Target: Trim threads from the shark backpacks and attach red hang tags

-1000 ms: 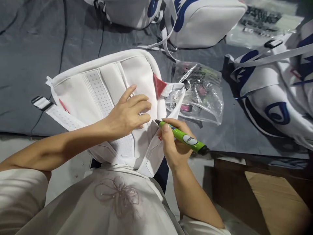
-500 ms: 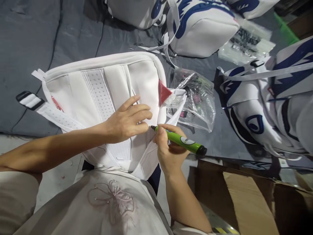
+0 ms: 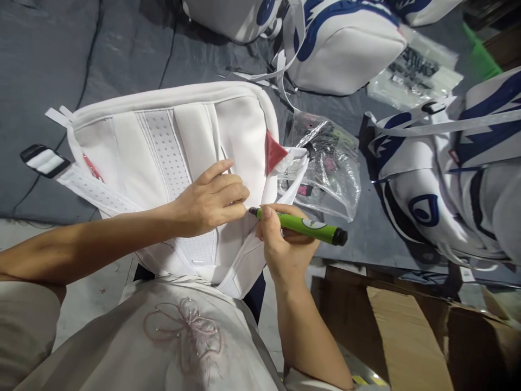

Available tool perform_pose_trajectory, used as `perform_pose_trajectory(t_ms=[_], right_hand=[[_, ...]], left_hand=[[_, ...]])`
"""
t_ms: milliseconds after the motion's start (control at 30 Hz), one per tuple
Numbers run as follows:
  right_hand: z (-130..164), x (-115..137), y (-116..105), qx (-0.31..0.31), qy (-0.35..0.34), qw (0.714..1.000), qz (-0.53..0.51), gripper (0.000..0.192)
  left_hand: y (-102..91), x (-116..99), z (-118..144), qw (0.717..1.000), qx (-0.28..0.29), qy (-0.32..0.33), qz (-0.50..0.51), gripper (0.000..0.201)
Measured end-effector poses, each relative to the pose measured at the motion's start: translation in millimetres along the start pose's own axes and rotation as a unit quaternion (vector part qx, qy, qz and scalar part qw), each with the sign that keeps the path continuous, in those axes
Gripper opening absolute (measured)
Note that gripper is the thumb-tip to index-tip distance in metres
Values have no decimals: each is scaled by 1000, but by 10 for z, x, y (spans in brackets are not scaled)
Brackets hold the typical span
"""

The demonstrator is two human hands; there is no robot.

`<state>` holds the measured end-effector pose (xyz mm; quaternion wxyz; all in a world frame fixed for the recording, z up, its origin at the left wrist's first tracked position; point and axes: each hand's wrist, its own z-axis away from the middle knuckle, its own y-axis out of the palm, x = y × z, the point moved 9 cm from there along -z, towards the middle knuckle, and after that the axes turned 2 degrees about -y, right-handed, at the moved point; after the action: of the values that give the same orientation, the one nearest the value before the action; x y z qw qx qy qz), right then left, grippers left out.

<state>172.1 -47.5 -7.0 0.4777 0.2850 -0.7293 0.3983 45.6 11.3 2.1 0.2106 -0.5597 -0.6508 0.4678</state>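
A white backpack (image 3: 163, 141) lies back-side up on the grey cloth, its lower edge over my lap. My left hand (image 3: 211, 198) rests on its padded back panel, fingertips pinching the fabric by a seam. My right hand (image 3: 285, 244) grips a green pen-shaped tool (image 3: 303, 226), whose dark tip touches the backpack right beside my left fingertips. A white strap with a red triangle patch (image 3: 273, 152) runs past the tool's tip.
A clear plastic bag (image 3: 329, 168) of small parts lies right of the backpack. White-and-blue backpacks lie at the top (image 3: 345, 49) and right (image 3: 456, 179). A brown cardboard box (image 3: 415, 331) stands at lower right. The grey cloth (image 3: 40, 70) covers the work surface.
My right hand has brought the tool's tip leftward until it meets my left fingertips on the backpack. The view has shifted slightly.
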Motion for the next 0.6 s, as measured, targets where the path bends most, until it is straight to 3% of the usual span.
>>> perform_pose_trajectory(t_ms=[267,467,600], right_hand=[[-26,19,6,8,4,1000,1,21],[-17,-23,-9,3,7,1000,2,20],[-21,-10,-4,9,-1,1000,3,19]], left_hand=[[-17,-28,-15,1000,0,11,-22,15],[-88,-68,-2,998,-44,37,-26,15],[-76,-65,-16,998,-32,35,-40,16]])
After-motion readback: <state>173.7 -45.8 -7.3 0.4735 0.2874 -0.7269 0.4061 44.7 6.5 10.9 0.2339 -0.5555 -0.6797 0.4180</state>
